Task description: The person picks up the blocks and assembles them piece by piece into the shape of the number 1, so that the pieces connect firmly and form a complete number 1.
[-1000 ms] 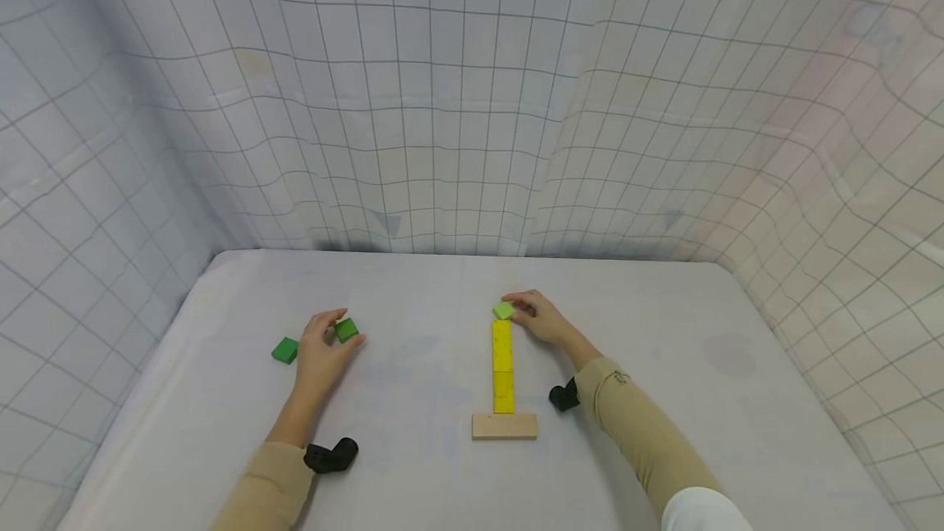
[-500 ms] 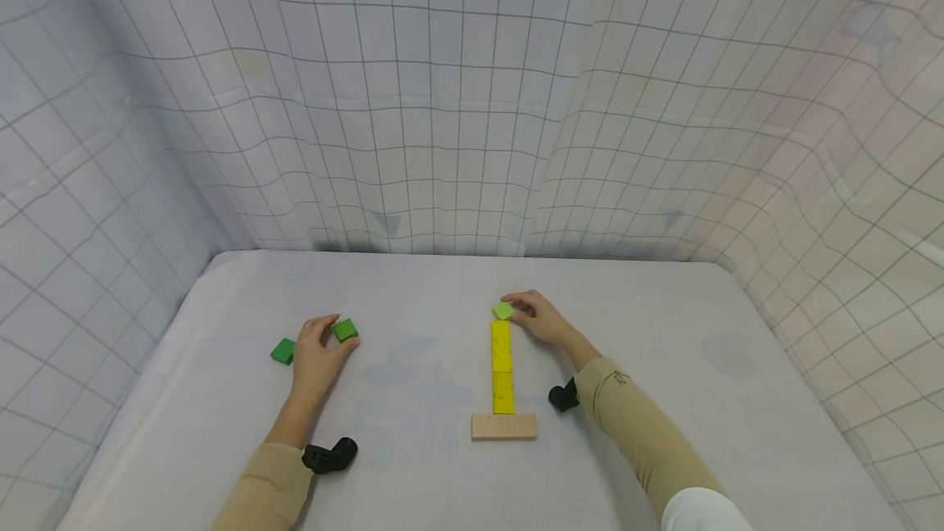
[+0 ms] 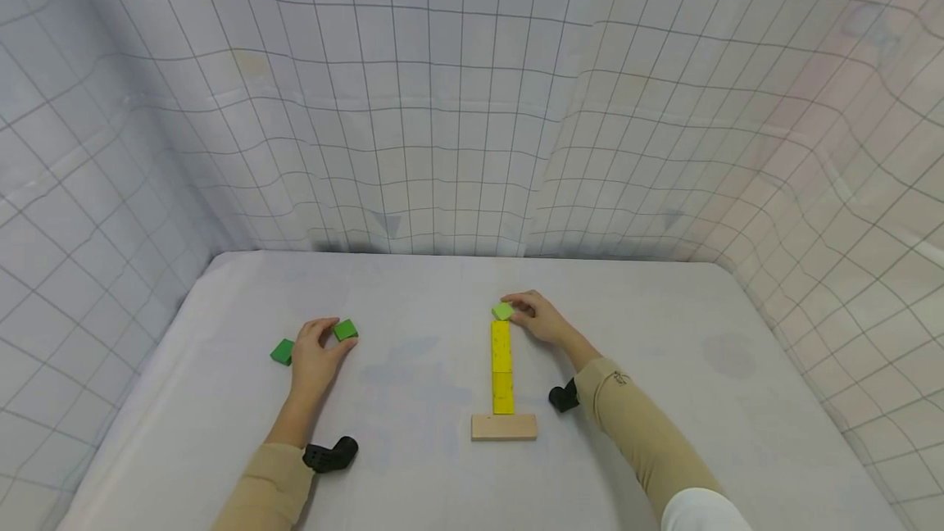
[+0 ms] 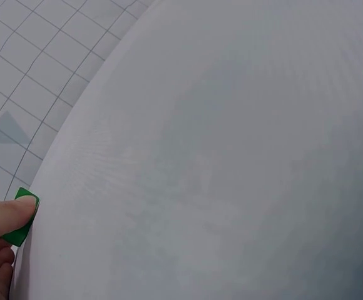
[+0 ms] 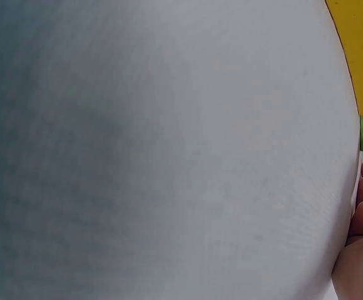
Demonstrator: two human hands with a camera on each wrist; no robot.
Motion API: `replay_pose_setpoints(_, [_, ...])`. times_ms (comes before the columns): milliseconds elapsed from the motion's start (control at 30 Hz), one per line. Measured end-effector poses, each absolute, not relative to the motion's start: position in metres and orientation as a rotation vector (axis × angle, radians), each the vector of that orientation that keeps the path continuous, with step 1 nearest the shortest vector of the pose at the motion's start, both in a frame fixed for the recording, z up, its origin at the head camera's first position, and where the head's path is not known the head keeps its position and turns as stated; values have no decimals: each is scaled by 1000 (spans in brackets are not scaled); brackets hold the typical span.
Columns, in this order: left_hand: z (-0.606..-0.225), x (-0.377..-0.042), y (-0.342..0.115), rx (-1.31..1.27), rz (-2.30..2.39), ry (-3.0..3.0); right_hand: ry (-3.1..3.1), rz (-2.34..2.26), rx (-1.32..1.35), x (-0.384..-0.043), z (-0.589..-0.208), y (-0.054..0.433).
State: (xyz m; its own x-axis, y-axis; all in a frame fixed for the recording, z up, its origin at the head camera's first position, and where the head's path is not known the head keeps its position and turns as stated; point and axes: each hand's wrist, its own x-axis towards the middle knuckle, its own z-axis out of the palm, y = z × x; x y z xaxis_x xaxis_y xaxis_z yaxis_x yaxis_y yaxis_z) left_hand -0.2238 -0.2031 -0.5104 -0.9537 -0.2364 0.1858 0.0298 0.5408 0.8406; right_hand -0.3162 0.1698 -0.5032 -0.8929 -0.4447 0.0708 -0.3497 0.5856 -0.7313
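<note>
One light green block (image 3: 503, 311) sits on the worktop (image 3: 420, 482) against the far end of two yellow blocks (image 3: 501, 347), pinched by the thumb and fingers of the person's right hand (image 3: 542, 319). The yellow blocks lie end to end, meeting a crosswise wooden block (image 3: 504, 427). Well to the left, the left hand (image 3: 313, 359) pinches a green block (image 3: 346, 329); another green piece (image 3: 282, 352) lies beside that hand. A dark mark (image 3: 620, 378) on the tan right sleeve (image 3: 642, 424) is too small to read.
</note>
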Motion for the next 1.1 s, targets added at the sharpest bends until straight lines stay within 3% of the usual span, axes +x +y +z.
replay_pose_setpoints(1100, [-500,-237,-187,140,-1428,-2507,2686,-1216,-623,-317,-503,169])
